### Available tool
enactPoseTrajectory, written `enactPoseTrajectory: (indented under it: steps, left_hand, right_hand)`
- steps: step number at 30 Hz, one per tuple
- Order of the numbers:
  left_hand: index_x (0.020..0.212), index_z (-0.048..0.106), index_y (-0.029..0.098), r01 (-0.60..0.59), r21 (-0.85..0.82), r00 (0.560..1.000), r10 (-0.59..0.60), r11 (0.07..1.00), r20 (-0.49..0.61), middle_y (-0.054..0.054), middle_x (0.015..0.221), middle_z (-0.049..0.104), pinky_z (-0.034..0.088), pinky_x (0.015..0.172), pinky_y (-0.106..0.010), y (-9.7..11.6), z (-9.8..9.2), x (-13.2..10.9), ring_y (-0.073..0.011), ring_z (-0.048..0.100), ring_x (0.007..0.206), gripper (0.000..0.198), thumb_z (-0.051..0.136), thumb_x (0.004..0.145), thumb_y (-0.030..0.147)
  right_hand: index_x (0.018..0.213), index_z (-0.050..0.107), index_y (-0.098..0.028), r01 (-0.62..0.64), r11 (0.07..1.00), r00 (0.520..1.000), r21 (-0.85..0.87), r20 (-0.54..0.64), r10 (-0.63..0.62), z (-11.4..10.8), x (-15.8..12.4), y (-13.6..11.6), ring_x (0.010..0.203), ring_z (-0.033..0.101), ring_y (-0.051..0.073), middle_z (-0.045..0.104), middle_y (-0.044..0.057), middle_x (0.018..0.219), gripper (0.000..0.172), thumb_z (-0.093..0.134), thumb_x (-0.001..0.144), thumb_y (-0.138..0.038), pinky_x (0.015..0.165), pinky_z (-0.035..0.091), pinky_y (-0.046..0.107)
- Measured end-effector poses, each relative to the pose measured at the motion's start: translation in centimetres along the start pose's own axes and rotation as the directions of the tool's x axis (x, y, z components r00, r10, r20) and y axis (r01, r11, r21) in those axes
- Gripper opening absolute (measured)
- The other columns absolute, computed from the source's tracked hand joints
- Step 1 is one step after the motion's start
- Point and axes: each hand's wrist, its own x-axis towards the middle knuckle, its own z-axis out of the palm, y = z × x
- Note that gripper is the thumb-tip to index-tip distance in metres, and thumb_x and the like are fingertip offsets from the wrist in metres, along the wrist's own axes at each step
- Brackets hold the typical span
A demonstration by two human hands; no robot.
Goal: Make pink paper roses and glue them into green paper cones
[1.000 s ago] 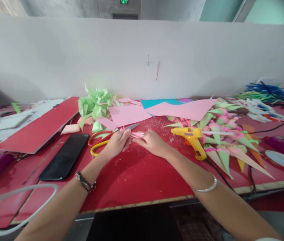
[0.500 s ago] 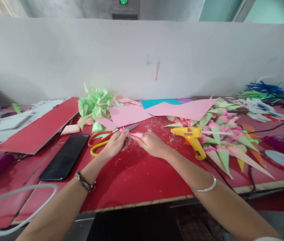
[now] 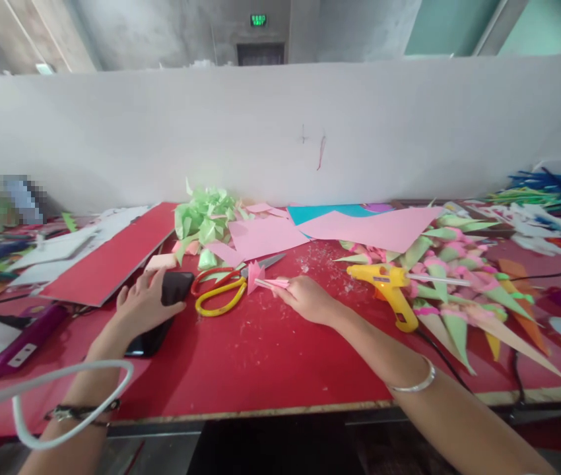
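Over the black phone (image 3: 177, 290) on the left lies my left hand (image 3: 144, 300), fingers spread, covering part of it; whether it touches the screen I cannot tell. My right hand (image 3: 305, 298) is closed on a folded pink paper piece (image 3: 255, 278), with a pointed, fanned end sticking out to the left. Just behind that end, scissors (image 3: 221, 298) with one red and one yellow handle loop lie on the red table, blades pointing to the back right. A yellow hot glue gun (image 3: 384, 287) with a clear glue stick lies to the right of my right hand.
Pink paper sheets (image 3: 374, 227) and crumpled green paper (image 3: 206, 214) lie along the white partition (image 3: 186, 132). Small paper cones (image 3: 451, 323) pile up at the right. A red board (image 3: 112, 254) slants at the left, near a purple power strip (image 3: 23, 343). A white loop (image 3: 72, 366) crosses the lower left.
My left hand has let go of the pink paper and moved left to the phone, its fingers spreading. My right hand still holds the paper. The view has tilted up slightly.
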Motion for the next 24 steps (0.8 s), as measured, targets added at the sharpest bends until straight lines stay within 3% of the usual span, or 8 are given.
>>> enactPoseTrajectory:
  steps: [4, 10, 12, 14, 17, 20, 22, 24]
  left_hand:
    - [0.133, 0.021, 0.005, -0.069, 0.04, 0.995, 0.066, 0.997, 0.078, -0.025, 0.126, 0.041, 0.035, 0.088, -0.046, -0.8, 1.4, -0.4, -0.0382, 0.042, 0.113, 0.073, 0.046, 0.073, 0.04]
    - [0.134, 0.022, 0.013, 0.01, 0.062, 0.998, -0.014, 0.998, 0.054, -0.024, 0.121, 0.045, 0.039, 0.078, -0.048, 0.0, 1.6, -0.6, -0.0422, 0.044, 0.108, 0.067, 0.042, 0.076, 0.039]
    - [0.134, 0.022, 0.01, 0.005, 0.036, 1.0, -0.005, 0.999, -0.013, -0.025, 0.123, 0.043, 0.037, 0.084, -0.048, 0.3, 1.6, -0.8, -0.0398, 0.042, 0.112, 0.071, 0.046, 0.074, 0.039]
    - [0.133, 0.024, 0.008, -0.012, 0.0, 0.986, 0.012, 1.0, -0.168, -0.024, 0.129, 0.036, 0.031, 0.092, -0.049, 1.3, 1.4, -1.3, -0.0388, 0.035, 0.118, 0.073, 0.049, 0.072, 0.039]
    - [0.129, 0.032, 0.01, -0.168, -0.172, 0.93, 0.099, 0.971, -0.354, -0.019, 0.13, 0.035, 0.025, 0.099, -0.047, 4.3, 0.9, -2.7, -0.0335, 0.03, 0.122, 0.064, 0.049, 0.074, 0.039]
    - [0.125, 0.037, 0.017, -0.431, -0.467, 0.901, 0.345, 0.772, -0.262, -0.013, 0.123, 0.045, 0.03, 0.098, -0.039, 8.0, 0.4, -4.3, -0.024, 0.039, 0.116, 0.051, 0.046, 0.079, 0.038]
    - [0.124, 0.038, 0.018, -0.433, -0.671, 0.879, 0.449, 0.602, -0.164, -0.009, 0.108, 0.056, 0.042, 0.086, -0.031, 9.8, 0.2, -5.1, -0.0178, 0.054, 0.097, 0.046, 0.043, 0.082, 0.035]
    - [0.112, 0.05, 0.017, -0.385, -0.779, 0.851, 0.516, 0.495, -0.093, -0.005, 0.087, 0.062, 0.045, 0.075, -0.028, 11.0, 0.0, -5.6, -0.015, 0.058, 0.08, 0.033, 0.041, 0.084, 0.033]
  right_hand:
    - [0.089, 0.062, -0.013, -0.013, 1.0, 1.0, 0.001, 0.005, 0.013, -0.2, -0.1, -0.1, 0.05, 0.045, 0.008, 0.056, 0.002, 0.059, 0.038, 0.029, 0.09, -0.031, 0.051, 0.025, 0.022]
    - [0.089, 0.064, -0.013, -0.004, 1.0, 1.0, 0.014, 0.002, 0.004, 0.0, -0.1, 0.1, 0.047, 0.043, 0.008, 0.054, 0.0, 0.056, 0.04, 0.029, 0.09, -0.032, 0.049, 0.024, 0.021]
    - [0.091, 0.064, -0.013, -0.014, 1.0, 1.0, 0.016, 0.006, 0.013, 0.1, 0.0, 0.1, 0.049, 0.044, 0.008, 0.055, 0.001, 0.057, 0.04, 0.029, 0.09, -0.032, 0.05, 0.025, 0.021]
    - [0.096, 0.063, -0.014, -0.01, 0.998, 1.0, 0.054, 0.011, 0.009, 0.2, 0.1, 0.1, 0.051, 0.045, 0.009, 0.054, 0.0, 0.058, 0.039, 0.029, 0.09, -0.033, 0.052, 0.027, 0.02]
    - [0.094, 0.061, -0.015, 0.01, 0.969, 0.997, 0.245, 0.071, -0.028, -0.2, 0.2, -0.3, 0.05, 0.043, 0.008, 0.049, -0.002, 0.055, 0.037, 0.029, 0.09, -0.034, 0.052, 0.03, 0.019]
    - [0.077, 0.056, -0.013, -0.073, 0.866, 0.976, 0.495, 0.215, -0.04, -1.1, 0.2, -0.9, 0.043, 0.037, 0.006, 0.041, -0.005, 0.048, 0.037, 0.032, 0.088, -0.038, 0.047, 0.03, 0.019]
    - [0.073, 0.052, -0.013, -0.112, 0.786, 0.957, 0.608, 0.279, -0.08, -1.9, 0.0, -1.5, 0.042, 0.036, 0.005, 0.04, -0.006, 0.048, 0.036, 0.034, 0.087, -0.04, 0.046, 0.029, 0.018]
    - [0.071, 0.05, -0.014, -0.122, 0.734, 0.942, 0.668, 0.31, -0.126, -2.6, -0.3, -2.0, 0.042, 0.036, 0.005, 0.04, -0.006, 0.05, 0.035, 0.036, 0.086, -0.042, 0.046, 0.029, 0.018]
